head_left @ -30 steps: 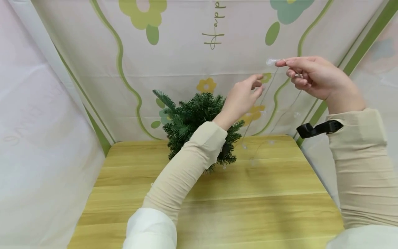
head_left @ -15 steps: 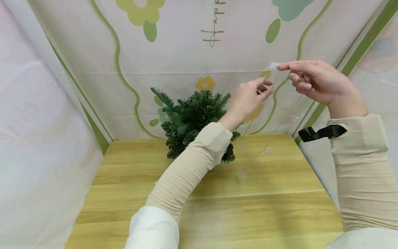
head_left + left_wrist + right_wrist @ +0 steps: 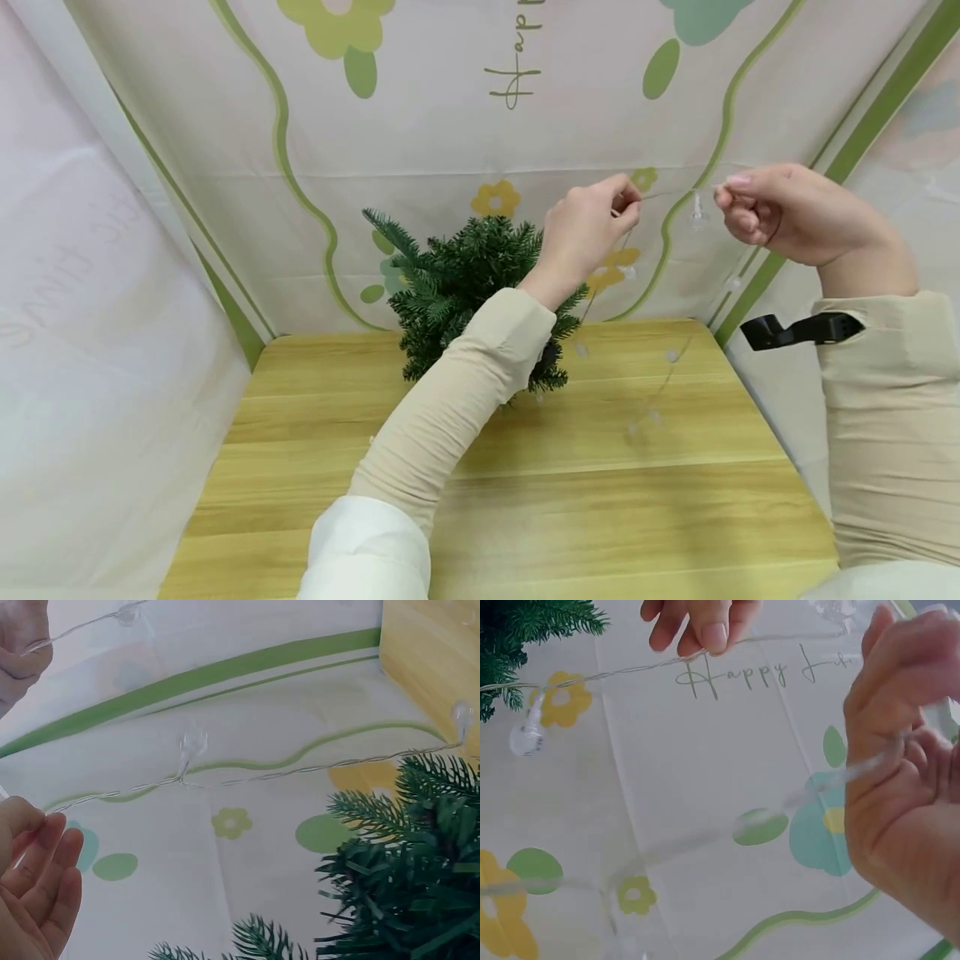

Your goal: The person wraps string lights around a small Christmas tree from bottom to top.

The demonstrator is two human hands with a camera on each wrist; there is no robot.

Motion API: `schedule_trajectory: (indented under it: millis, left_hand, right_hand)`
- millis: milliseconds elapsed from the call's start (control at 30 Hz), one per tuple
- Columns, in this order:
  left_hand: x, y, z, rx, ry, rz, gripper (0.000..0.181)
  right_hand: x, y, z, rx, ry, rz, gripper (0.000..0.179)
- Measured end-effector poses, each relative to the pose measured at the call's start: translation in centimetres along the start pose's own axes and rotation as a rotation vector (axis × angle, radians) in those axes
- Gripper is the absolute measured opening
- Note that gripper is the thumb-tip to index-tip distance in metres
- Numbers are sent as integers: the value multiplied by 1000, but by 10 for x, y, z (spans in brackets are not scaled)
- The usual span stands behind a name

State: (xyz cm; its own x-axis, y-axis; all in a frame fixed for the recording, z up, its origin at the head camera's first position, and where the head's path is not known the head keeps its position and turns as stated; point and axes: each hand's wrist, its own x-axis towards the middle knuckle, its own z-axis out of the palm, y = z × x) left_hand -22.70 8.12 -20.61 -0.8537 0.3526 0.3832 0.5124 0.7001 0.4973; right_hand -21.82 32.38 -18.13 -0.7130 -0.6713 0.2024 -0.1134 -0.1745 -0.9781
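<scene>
A clear string of fairy lights (image 3: 277, 777) runs between my two hands. My left hand (image 3: 585, 237) pinches its thin wire between thumb and fingertips, just above and right of a small green fir tree (image 3: 450, 292). My right hand (image 3: 813, 218), farther right and at about the same height, has its fingers curled round another stretch of wire. One bulb (image 3: 698, 215) hangs from the span between the hands. From the left hand, the wire slopes down to the tree, with a bulb (image 3: 529, 736) on it in the right wrist view. More lights dangle below the right hand over the table.
The tree stands at the back of a wood-grain table (image 3: 600, 517). Behind it rises a printed fabric wall (image 3: 420, 125) with flowers and lettering. Fabric side panels (image 3: 97, 292) flank the table. A black strap mount (image 3: 802, 332) sits on the right wrist.
My right hand has moved right and a little down, drawing the wire taut. The bulb at its fingertips now hangs between the hands. My left fingers have closed on the wire.
</scene>
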Motion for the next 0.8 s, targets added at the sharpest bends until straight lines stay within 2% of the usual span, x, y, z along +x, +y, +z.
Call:
schedule_trajectory:
  millis: [100, 233, 333, 400, 467, 567, 633, 700, 800]
  left_hand:
    - [1, 2, -2, 0, 16, 6, 17]
    - [3, 4, -1, -45, 19, -10, 15]
    - [3, 2, 0, -95, 10, -22, 15]
    - [3, 1, 1, -128, 8, -27, 15]
    - [4, -1, 0, -145, 13, -28, 15]
    - [6, -2, -2, -148, 30, -23, 17]
    - [6, -2, -4, -140, 35, -24, 18]
    - [7, -3, -6, -137, 36, -34, 18]
    - [8, -6, -8, -169, 32, -78, 17]
  right_hand:
    - [-4, 2, 1, 2, -133, -94, 55]
    - [-6, 4, 11, 77, -324, -230, 52]
    - [-8, 5, 20, 142, -438, -281, 46]
    - [-12, 5, 25, 174, -462, -282, 44]
    - [-16, 4, 27, 175, -448, -265, 43]
    - [-24, 1, 27, 111, -394, -225, 45]
    - [-27, -2, 27, 77, -391, -223, 43]
    - [-27, -4, 29, 82, -423, -255, 40]
    - [-23, -7, 36, 122, -514, -387, 33]
